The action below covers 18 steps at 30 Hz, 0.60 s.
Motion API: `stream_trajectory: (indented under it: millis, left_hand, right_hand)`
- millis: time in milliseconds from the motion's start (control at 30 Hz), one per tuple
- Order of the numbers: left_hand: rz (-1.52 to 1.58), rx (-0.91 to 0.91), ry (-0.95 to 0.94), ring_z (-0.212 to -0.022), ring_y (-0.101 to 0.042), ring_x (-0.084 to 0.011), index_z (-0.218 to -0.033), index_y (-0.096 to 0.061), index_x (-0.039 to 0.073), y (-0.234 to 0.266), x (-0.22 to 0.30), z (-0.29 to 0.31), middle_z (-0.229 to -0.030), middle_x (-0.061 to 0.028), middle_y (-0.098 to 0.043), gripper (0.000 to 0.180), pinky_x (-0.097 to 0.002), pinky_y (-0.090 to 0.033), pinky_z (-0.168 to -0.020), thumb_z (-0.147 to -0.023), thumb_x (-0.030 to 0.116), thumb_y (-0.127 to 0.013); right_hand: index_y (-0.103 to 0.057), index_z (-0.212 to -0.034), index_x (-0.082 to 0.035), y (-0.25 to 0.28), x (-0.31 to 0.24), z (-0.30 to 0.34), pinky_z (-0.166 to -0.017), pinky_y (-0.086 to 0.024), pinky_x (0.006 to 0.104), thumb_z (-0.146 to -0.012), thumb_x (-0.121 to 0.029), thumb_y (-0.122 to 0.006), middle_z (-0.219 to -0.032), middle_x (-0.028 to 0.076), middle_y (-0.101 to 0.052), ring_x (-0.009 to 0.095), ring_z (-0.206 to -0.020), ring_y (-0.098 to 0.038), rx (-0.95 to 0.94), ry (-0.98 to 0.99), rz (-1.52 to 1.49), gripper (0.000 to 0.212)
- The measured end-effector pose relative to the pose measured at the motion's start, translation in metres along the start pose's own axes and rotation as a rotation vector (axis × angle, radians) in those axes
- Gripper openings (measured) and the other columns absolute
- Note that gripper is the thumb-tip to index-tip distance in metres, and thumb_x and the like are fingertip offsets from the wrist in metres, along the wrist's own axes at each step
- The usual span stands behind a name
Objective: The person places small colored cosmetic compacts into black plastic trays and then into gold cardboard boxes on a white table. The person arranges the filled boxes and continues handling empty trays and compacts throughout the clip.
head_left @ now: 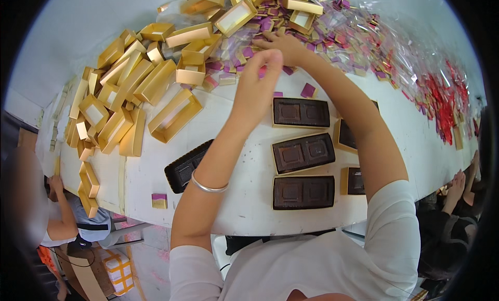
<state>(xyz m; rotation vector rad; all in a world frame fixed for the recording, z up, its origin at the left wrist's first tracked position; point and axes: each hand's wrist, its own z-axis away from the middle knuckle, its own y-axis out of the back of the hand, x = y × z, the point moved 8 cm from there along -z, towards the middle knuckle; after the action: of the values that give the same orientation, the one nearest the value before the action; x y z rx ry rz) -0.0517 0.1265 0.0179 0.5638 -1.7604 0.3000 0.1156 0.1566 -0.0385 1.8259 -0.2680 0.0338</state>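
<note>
My left hand [258,88] is raised over the table with its fingers curled together. A bit of pink shows inside the curl, but whether it is held is unclear. Beyond it, my right hand [286,47] reaches with fingers apart into a heap of small purple-and-gold packets [314,41]. Nearer me stand gold boxes with dark plastic trays in them, among them one box [300,113], a slightly turned one [304,153] and one closest to me [303,192]. Others are partly hidden by my right arm. A loose black tray [188,166] lies tilted beside my left forearm.
Empty gold boxes [122,83] pile up on the left. Clear plastic bags and red strips [444,114] spread along the far right. One purple-and-gold packet [159,201] lies near the front edge of the white table [244,218]. Other people sit at both sides.
</note>
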Motion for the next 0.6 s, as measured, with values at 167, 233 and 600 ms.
stream_trajectory:
  millis: [167, 233, 600]
  left_hand:
    - [0.319, 0.138, 0.203, -0.109, -0.048, -0.0182, -0.111, -0.055, 0.006, 0.035, -0.017, -0.012, -0.11, -0.0086, -0.056, 0.04, -0.034, -0.038, -0.091, -0.092, 0.04, -0.046]
    - [0.502, 0.171, 0.289, -0.109, -0.048, -0.0201, -0.111, -0.053, 0.006, 0.041, -0.028, -0.011, -0.109, -0.0099, -0.055, 0.039, -0.0357, -0.038, -0.093, -0.091, 0.039, -0.047]
    - [0.951, 0.118, 0.513, -0.125, -0.032, -0.032, -0.127, -0.033, 0.003, 0.003, -0.049, 0.002, -0.128, -0.0198, -0.031, 0.055, -0.057, -0.032, -0.099, -0.089, 0.04, -0.049]
  right_hand:
    - [-0.058, -0.107, -0.012, -0.008, -0.004, -0.002, -0.072, -0.05, 0.0421, -0.079, -0.018, -0.055, -0.113, 0.012, -0.055, 0.034, -0.088, -0.059, 0.054, 0.01, -0.241, 0.029]
    - [-0.059, -0.103, -0.008, 0.007, 0.004, 0.006, -0.072, -0.049, 0.0417, -0.078, -0.015, -0.055, -0.104, 0.013, -0.058, 0.033, -0.086, -0.06, 0.195, -0.024, -0.308, 0.026]
    - [-0.06, -0.093, 0.006, 0.026, 0.025, 0.042, -0.076, -0.05, 0.0264, -0.078, 0.002, -0.06, -0.09, 0.012, -0.063, 0.018, -0.084, -0.062, 0.364, -0.584, -1.705, 0.015]
